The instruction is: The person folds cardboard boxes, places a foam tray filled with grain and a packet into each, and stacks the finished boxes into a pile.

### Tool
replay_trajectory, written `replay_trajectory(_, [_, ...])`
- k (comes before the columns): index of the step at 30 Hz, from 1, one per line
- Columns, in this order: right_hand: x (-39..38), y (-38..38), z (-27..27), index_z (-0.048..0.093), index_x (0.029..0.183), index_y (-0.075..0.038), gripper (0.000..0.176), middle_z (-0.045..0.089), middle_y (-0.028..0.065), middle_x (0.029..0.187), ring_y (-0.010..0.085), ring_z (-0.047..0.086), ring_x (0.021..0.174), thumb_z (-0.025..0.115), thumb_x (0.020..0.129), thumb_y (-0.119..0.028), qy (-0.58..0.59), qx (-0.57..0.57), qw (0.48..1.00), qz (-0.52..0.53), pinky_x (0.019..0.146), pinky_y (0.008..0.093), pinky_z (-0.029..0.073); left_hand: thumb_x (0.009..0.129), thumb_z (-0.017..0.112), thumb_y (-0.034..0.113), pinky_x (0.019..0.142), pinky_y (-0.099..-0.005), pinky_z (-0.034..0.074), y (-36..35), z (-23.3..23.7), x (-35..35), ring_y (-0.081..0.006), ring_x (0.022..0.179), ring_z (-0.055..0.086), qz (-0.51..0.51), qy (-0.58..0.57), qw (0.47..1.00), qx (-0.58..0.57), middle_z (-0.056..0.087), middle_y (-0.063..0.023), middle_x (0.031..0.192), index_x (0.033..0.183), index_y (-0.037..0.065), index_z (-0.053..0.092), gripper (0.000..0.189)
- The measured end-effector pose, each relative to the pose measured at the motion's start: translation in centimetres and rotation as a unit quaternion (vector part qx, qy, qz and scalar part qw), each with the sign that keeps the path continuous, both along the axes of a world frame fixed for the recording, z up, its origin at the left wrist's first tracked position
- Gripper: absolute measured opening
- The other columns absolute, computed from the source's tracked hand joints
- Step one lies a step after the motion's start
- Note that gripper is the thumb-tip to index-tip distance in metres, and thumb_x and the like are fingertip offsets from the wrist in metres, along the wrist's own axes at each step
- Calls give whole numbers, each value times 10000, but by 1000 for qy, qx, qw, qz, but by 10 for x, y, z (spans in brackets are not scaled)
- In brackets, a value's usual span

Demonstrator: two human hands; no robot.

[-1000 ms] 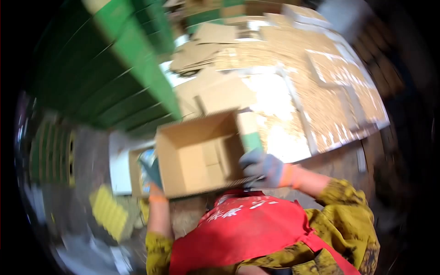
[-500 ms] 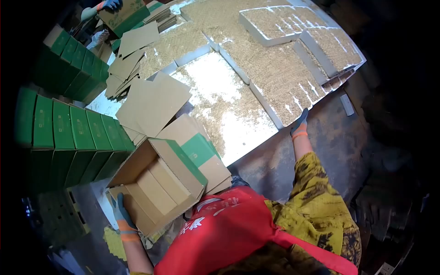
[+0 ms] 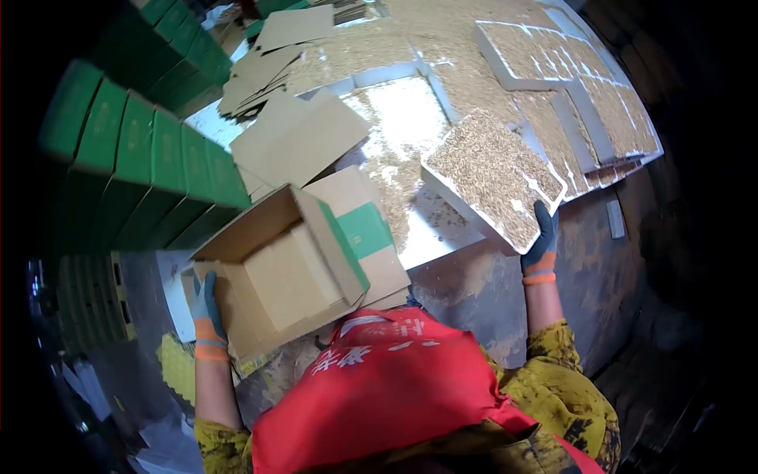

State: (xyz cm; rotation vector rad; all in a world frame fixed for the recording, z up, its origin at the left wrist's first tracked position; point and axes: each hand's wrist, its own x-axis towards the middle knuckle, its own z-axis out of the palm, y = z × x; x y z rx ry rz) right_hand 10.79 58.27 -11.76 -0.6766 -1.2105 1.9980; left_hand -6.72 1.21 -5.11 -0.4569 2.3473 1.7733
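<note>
My left hand (image 3: 208,312), in a grey glove with an orange cuff, grips the left edge of an open cardboard box (image 3: 286,272). The box is tilted towards me, bare inside, with green on its outer side. In my right hand (image 3: 542,241), gloved the same way, is the near right corner of a white tray (image 3: 464,205) filled with small brown bits. This tray is raised and tilted above the table edge, apart from the box. Its underside and my right fingertips below it are hidden.
More filled white trays (image 3: 493,59) stand close together across the table. Flat cardboard sheets (image 3: 304,130) lie left of them, beside a flattened carton with a green panel (image 3: 367,229). Rows of green boxes (image 3: 138,142) are stacked at left. A yellow textured sheet (image 3: 178,367) lies low at left.
My right hand, earlier at the table edge, has lifted one filled tray out of the row and towards the box. My left hand still holds the box. The camera view has shifted.
</note>
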Motion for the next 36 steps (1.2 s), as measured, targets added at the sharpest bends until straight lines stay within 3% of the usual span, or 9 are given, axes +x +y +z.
replay_trajectory(4, [-27, -58, 75, 389, 1368, 26, 479, 508, 189, 1321, 294, 536, 1182, 452, 964, -225, 59, -169, 965, 192, 1012, 416, 442, 898, 569, 316, 938, -351, 413, -60, -78, -25, -241, 1091, 515, -1, 59, 987, -149, 544, -136, 1232, 1317, 16, 487, 522])
replay_trajectory(7, [-51, -120, 130, 375, 1380, 14, 503, 507, 182, 1324, 293, 543, 1176, 455, 964, -257, 56, -122, 945, 300, 1010, 432, 444, 914, 540, 393, 965, -379, 393, -18, -37, -5, -330, 1129, 518, -69, 135, 959, -240, 555, -216, 1220, 1311, 5, 491, 557])
replay_trajectory(11, [-74, -145, 151, 399, 1370, 3, 494, 533, 156, 1298, 270, 560, 1150, 477, 951, -248, -6, -68, 925, 374, 997, 411, 453, 969, 461, 431, 1014, -289, 362, 9, -10, -3, -219, 1221, 474, 8, 9, 998, 67, 498, -122, 1342, 1407, 24, 390, 603])
replay_trajectory(15, [-86, -215, 196, 394, 1380, 8, 550, 524, 102, 1285, 188, 531, 1123, 511, 885, -199, -62, 201, 893, 397, 959, 317, 421, 959, 482, 458, 930, -269, 437, 5, -27, -5, -136, 1092, 536, -41, 28, 916, 398, 550, -55, 1253, 1348, -7, 449, 607])
replay_trajectory(20, [-102, -263, 201, 350, 1402, 1, 592, 496, 105, 1298, 190, 539, 1113, 547, 868, -158, -108, 246, 861, 433, 959, 315, 429, 967, 473, 436, 937, -247, 425, 9, -58, 5, -115, 1087, 525, -17, -14, 864, 504, 536, -48, 1275, 1367, 14, 437, 583])
replay_trajectory(28, [-144, -258, 155, 411, 1359, -24, 604, 617, 104, 1112, 158, 584, 983, 655, 868, -279, -209, 341, 741, 539, 874, 313, 467, 962, 469, 377, 928, -334, 437, -36, -61, 3, -264, 1024, 584, 71, 90, 993, -26, 614, -155, 1141, 1191, -13, 563, 462])
replay_trajectory(30, [-154, -270, 169, 610, 965, 5, 438, 653, 156, 756, 284, 633, 711, 640, 868, -421, -353, 686, 457, 442, 696, 377, 493, 929, 516, 343, 871, -396, 475, -64, -94, -4, -347, 910, 616, 174, 237, 949, -111, 647, -182, 1007, 1088, -17, 605, 403])
replay_trajectory(32, [-157, -253, 138, 608, 831, -17, 404, 628, 215, 750, 365, 627, 738, 649, 847, -419, -256, 756, 440, 413, 693, 425, 486, 883, 548, 409, 940, -439, 440, -103, -104, -12, -417, 1021, 570, 176, 11, 925, -336, 584, -224, 1154, 1248, -13, 505, 559])
replay_trajectory(36, [-160, -256, 125, 593, 939, -45, 309, 648, 191, 769, 384, 632, 779, 654, 826, -326, -258, 802, 356, 405, 719, 460, 489, 838, 518, 547, 930, -452, 427, -130, -161, -39, -334, 1138, 521, 149, -48, 798, -582, 545, -192, 1241, 1167, 61, 591, 590])
